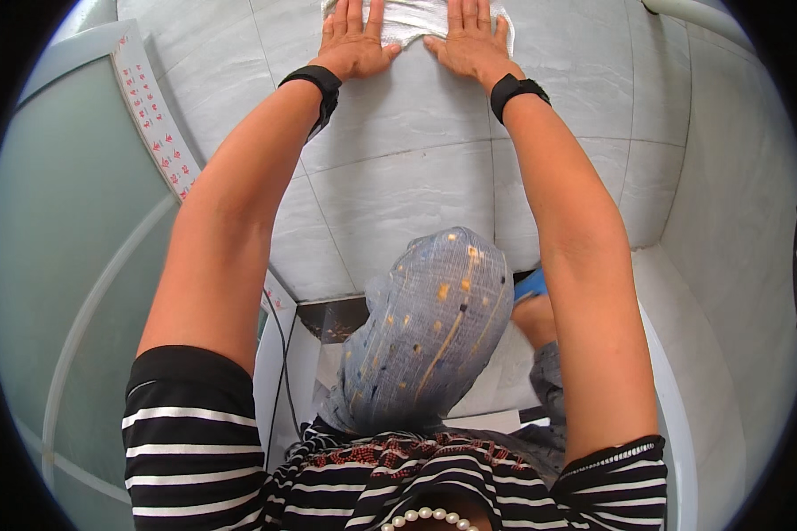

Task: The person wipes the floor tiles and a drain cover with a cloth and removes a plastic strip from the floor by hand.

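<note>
A white cloth (415, 23) lies crumpled on the grey tiled floor (398, 119) at the top of the view, its far part cut off by the picture's edge. Flat on its left part rests my left hand (355, 43), palm down with the fingers pointing away from me. My right hand (468, 43) presses its right part in the same way, thumb turned inward. Neither hand grips the cloth; the fingers are extended. Each wrist wears a black strap, and both arms reach straight forward.
On the left stands a frosted glass door (86, 199) whose frame carries a strip with red printed writing. A pale wall (730, 199) rises on the right. My bent knee (438, 318) and a blue shoe (530, 285) are below. A dark cable (284, 352) hangs near the door frame.
</note>
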Motion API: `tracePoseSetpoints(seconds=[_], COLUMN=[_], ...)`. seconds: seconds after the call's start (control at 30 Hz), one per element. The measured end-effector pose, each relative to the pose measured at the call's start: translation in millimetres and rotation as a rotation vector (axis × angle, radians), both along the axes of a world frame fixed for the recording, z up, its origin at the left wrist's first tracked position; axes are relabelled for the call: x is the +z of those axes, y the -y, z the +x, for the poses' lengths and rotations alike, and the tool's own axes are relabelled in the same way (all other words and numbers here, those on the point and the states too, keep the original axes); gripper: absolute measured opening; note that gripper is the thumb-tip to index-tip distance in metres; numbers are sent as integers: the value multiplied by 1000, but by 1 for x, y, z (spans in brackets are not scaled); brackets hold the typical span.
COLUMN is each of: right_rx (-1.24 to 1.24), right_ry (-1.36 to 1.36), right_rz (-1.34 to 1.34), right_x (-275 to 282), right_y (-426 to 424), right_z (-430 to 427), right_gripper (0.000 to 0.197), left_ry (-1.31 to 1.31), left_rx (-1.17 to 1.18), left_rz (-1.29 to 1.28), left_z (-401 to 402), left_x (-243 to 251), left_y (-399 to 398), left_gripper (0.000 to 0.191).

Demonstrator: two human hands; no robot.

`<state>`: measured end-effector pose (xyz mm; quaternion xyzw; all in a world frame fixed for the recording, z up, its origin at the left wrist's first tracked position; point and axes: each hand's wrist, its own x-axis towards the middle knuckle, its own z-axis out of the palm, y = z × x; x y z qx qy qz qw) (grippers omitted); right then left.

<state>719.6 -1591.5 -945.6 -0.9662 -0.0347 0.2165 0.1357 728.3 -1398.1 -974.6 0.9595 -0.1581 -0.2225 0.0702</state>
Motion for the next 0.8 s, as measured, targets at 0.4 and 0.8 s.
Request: tracePoseSetpoints(seconds=[0.4, 0.8], right_rx=[128, 7], right_ry=[-148, -402], right_rz=[-7, 24], right_x=[25, 35], right_y=[6, 0], right_z=[2, -2], right_gripper=[117, 111], left_ry=[-114, -330], left_rx=[14, 53], left_rz=[83, 2], left_z=[-4, -3], left_x=[31, 54], left_y=[3, 11], left_gripper=[85, 83])
